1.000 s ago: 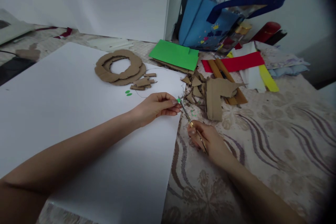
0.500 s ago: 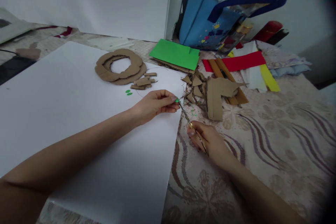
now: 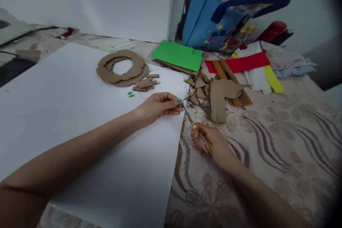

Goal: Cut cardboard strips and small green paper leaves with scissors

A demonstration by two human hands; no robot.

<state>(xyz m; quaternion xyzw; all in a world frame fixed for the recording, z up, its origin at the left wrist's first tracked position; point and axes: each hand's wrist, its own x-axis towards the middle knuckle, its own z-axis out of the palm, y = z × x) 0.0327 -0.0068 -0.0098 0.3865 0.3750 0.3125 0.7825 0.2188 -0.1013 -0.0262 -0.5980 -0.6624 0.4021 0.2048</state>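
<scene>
Between thumb and fingers, my left hand (image 3: 162, 105) pinches a small piece of green paper (image 3: 179, 100) above the right edge of a large white sheet (image 3: 88, 121). My right hand (image 3: 210, 142) grips a pair of scissors (image 3: 189, 117), their blades pointing up and left with the tips at the green piece. Whether the blades are parted is too small to tell. Two small green ovals (image 3: 130, 94) lie on the white sheet, left of my left hand. Behind them are cardboard strips (image 3: 145, 83) and two stacked cardboard rings (image 3: 136, 67) with wavy edges.
Green paper (image 3: 177, 55) lies on cardboard at the back. Torn cardboard scraps (image 3: 200, 87) and a larger cardboard piece (image 3: 218, 105) sit right of the sheet. Beyond them are red strips (image 3: 248, 63), a yellow strip (image 3: 274, 79) and a blue bag (image 3: 203, 17). Patterned cloth (image 3: 267, 156) covers the table.
The green piece has turned in my left fingers and now shows a thin end to the left above the thumb. My right hand and the scissors have barely moved.
</scene>
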